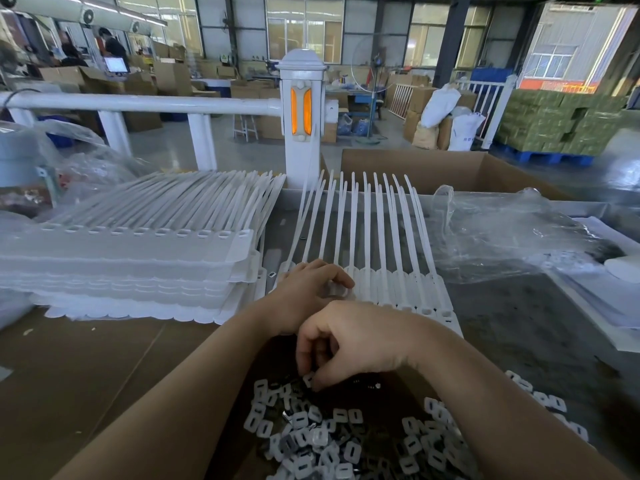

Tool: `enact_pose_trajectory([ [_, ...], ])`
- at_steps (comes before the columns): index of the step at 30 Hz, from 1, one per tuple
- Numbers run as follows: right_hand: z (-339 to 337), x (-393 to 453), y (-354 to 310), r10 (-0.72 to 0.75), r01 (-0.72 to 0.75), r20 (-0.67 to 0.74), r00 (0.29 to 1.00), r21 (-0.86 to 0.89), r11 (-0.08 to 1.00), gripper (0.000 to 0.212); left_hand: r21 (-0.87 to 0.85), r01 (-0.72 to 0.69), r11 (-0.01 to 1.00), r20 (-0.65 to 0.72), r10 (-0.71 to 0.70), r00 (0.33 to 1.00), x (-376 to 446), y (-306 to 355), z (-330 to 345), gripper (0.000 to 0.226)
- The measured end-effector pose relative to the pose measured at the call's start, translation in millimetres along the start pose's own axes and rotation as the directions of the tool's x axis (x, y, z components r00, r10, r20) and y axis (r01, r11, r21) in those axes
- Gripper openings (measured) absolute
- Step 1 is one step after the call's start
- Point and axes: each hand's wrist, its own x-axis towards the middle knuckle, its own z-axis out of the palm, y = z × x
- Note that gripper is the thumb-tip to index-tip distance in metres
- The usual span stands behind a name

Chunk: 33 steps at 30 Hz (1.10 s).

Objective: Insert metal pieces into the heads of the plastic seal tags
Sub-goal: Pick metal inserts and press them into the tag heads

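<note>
Brown cardboard surface (86, 368) — right hand (349, 341) pinches flat metal piece (308, 380).

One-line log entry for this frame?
left hand: holds seal tag head | right hand: pinching metal piece from pile | insert: not yet

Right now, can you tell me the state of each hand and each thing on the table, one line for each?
Left hand: rests on the heads of the spread tags, fingers curled.
Right hand: fingers curled, pinching a small piece at the pile.
Spread tags: lying flat side by side, tails pointing away.
Stacked tags: piled in joined sheets, untouched.
Loose pieces: heaped in a jumble.
Cardboard box: open.
Plastic bag: crumpled.
</note>
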Motion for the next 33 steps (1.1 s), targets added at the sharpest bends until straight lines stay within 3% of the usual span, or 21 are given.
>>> enact_pose_trajectory([
  [5, -5, -4, 1, 0.008, -0.006, -0.030, 1.000, 0.047, 0.999, 0.009, -0.009, -0.010, 1.000, 0.003, 0.011, 1.000, -2, 0, -1, 0.028],
  [9, -13, -10, 11, 0.114, -0.053, -0.267, 0.957, 0.224, 0.973, 0.009, 0.000, -0.018, 1.000, -0.005, 0.018, 1.000, -3, 0, -1, 0.032],
  [13, -23, -15, 35, 0.348, -0.149, -0.568, 0.746, 0.367, 0.918, 0.009, -0.013, -0.006, 1.000, 0.000, 0.006, 1.000, -1, 1, 1, 0.019],
  [15, -24, -18, 46, 0.442, -0.204, -0.624, 0.645, 0.416, 0.886, 0.012, -0.015, -0.006, 1.000, 0.010, 0.006, 1.000, -1, 0, 1, 0.019],
  [17, -23, -18, 54, 0.496, -0.228, -0.623, 0.605, 0.461, 0.858, 0.014, 0.003, -0.002, 1.000, 0.012, 0.002, 1.000, -1, -1, 1, 0.024],
  [23, -21, -14, 59, 0.510, -0.298, -0.607, 0.609, 0.421, 0.857, 0.024, 0.009, -0.006, 1.000, -0.006, 0.006, 1.000, 0, -3, 2, 0.029],
  [27, -19, -11, 59, 0.498, -0.323, -0.588, 0.637, 0.383, 0.866, 0.013, -0.001, -0.003, 1.000, -0.009, 0.003, 1.000, 0, -3, 3, 0.028],
  [33, -17, -7, 56, 0.481, -0.367, -0.572, 0.664, 0.311, 0.877, 0.013, 0.002, -0.008, 1.000, -0.015, 0.008, 1.000, 0, -2, 4, 0.029],
])
